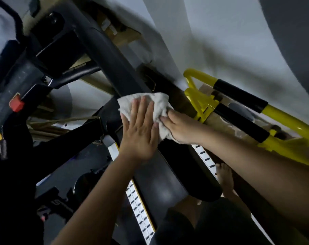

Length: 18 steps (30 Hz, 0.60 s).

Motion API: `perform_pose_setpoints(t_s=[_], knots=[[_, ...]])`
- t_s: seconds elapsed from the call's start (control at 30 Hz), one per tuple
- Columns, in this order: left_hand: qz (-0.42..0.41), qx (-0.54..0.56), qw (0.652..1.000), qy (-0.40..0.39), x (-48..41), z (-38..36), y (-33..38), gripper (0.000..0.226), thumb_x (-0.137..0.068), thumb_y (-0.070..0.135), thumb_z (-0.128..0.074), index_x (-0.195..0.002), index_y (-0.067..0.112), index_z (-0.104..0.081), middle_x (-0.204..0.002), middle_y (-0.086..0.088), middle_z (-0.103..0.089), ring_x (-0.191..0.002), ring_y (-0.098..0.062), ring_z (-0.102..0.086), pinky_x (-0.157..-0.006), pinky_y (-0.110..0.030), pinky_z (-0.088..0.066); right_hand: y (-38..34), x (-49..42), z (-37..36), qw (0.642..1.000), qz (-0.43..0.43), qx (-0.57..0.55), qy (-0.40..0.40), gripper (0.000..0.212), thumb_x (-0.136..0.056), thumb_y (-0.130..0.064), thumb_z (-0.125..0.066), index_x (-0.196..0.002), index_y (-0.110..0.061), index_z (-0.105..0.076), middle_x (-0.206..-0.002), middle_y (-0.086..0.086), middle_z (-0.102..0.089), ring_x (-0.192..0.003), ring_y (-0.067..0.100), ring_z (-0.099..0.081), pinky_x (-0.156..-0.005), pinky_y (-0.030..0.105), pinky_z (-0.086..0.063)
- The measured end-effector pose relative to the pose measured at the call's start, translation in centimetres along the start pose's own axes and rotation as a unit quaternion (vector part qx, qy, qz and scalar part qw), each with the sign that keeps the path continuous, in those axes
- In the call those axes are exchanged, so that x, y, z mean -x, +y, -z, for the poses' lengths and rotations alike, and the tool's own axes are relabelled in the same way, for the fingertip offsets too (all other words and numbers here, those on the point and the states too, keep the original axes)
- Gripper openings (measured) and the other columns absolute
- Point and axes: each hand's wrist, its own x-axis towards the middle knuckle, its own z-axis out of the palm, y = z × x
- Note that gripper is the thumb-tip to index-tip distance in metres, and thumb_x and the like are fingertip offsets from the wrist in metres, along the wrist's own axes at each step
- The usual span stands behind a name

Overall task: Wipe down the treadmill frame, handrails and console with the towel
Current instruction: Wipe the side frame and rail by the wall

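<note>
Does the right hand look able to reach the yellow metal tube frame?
Probably yes: the yellow metal tube frame lies close beside the right hand, nothing between, though that hand grips the white towel.

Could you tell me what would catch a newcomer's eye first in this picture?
At centre, the left hand presses a white towel flat on the dark treadmill frame while the right hand grips its edge. At right, a bright yellow frame with black grips stands out.
</note>
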Motion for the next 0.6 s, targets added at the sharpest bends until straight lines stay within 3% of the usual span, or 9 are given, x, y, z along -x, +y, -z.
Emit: perform_pose_setpoints(t_s=[0.1,0.2,0.27,0.33,0.4,0.5,0.53,0.6], knots=[[0.078,-0.004,0.997,0.015,-1.8,0.4,-2.0,0.066,-0.102,0.043,-0.008,-0.156,0.006,-0.012,-0.164,-0.016,-0.006,-0.152,-0.034,0.005,-0.119,-0.063,0.003,-2.4,-2.6,-0.1,0.999,0.012,0.018,0.024,0.038,-0.105,-0.023,-0.033,-0.137,-0.002,-0.041,-0.133,0.019,-0.053,-0.121,0.031,-0.051,-0.083,0.019,-0.033],[0.138,0.097,0.985,0.028,0.4,0.3,0.9,0.071,-0.094,0.051,-0.002,-0.156,0.017,0.000,-0.161,0.003,0.017,-0.150,-0.020,0.020,-0.118,-0.043,0.017,-1.7,-0.8,-0.9,0.998,0.061,0.010,0.028,0.042,-0.105,-0.028,-0.036,-0.144,-0.014,-0.033,-0.134,0.000,-0.048,-0.118,0.006,-0.048,-0.092,0.010,-0.035],[0.145,0.160,0.976,0.029,2.8,-0.2,2.8,0.067,-0.095,0.050,-0.005,-0.155,0.023,0.007,-0.161,0.006,0.022,-0.150,-0.016,0.020,-0.119,-0.043,0.014,-0.8,1.5,-1.4,0.994,0.095,0.036,0.040,0.047,-0.104,-0.024,-0.039,-0.147,-0.012,-0.027,-0.134,-0.010,-0.037,-0.117,-0.013,-0.038,-0.092,-0.004,-0.025],[0.144,0.220,0.964,0.029,4.3,-1.1,3.9,0.066,-0.097,0.049,-0.010,-0.155,0.023,0.009,-0.161,0.009,0.025,-0.150,-0.008,0.017,-0.122,-0.042,0.005,-0.1,3.3,-2.1,0.991,0.109,0.066,0.049,0.050,-0.103,-0.021,-0.040,-0.149,-0.011,-0.023,-0.136,-0.011,-0.035,-0.119,-0.024,-0.032,-0.093,-0.006,-0.019],[0.146,0.300,0.941,0.052,4.6,-1.3,4.2,0.064,-0.103,0.042,-0.021,-0.156,0.021,0.006,-0.158,0.016,0.027,-0.150,-0.001,0.012,-0.123,-0.029,-0.007,-0.1,3.6,-2.9,0.986,0.103,0.107,0.077,0.050,-0.102,-0.024,-0.038,-0.149,-0.015,-0.023,-0.138,-0.007,-0.038,-0.123,-0.014,-0.035,-0.094,-0.005,-0.019],[0.163,0.400,0.899,0.080,3.2,-0.9,3.2,0.060,-0.107,0.021,-0.034,-0.157,0.018,0.000,-0.157,0.019,0.020,-0.141,0.019,0.008,-0.105,0.003,-0.012,-1.1,1.3,-3.2,0.970,0.065,0.201,0.121,0.041,-0.101,-0.028,-0.036,-0.141,-0.016,-0.035,-0.132,0.001,-0.048,-0.116,0.011,-0.048,-0.085,-0.002,-0.027],[0.184,0.432,0.879,0.083,2.3,-0.6,2.5,0.058,-0.107,0.018,-0.033,-0.157,0.018,-0.003,-0.161,0.013,0.012,-0.144,0.014,0.003,-0.103,0.005,-0.012,-1.8,-0.1,-3.0,0.963,0.058,0.227,0.130,0.041,-0.101,-0.028,-0.036,-0.139,-0.014,-0.036,-0.132,0.005,-0.050,-0.118,0.017,-0.050,-0.088,0.007,-0.032],[0.251,0.531,0.805,0.087,0.4,-0.1,1.1,0.050,-0.107,0.022,-0.033,-0.154,0.024,-0.016,-0.161,0.002,-0.024,-0.146,-0.009,-0.028,-0.108,-0.006,-0.025,-3.4,-2.9,-2.6,0.960,0.034,0.252,0.115,0.048,-0.102,-0.031,-0.035,-0.144,-0.008,-0.029,-0.141,0.014,-0.045,-0.127,0.028,-0.047,-0.100,0.031,-0.038]])
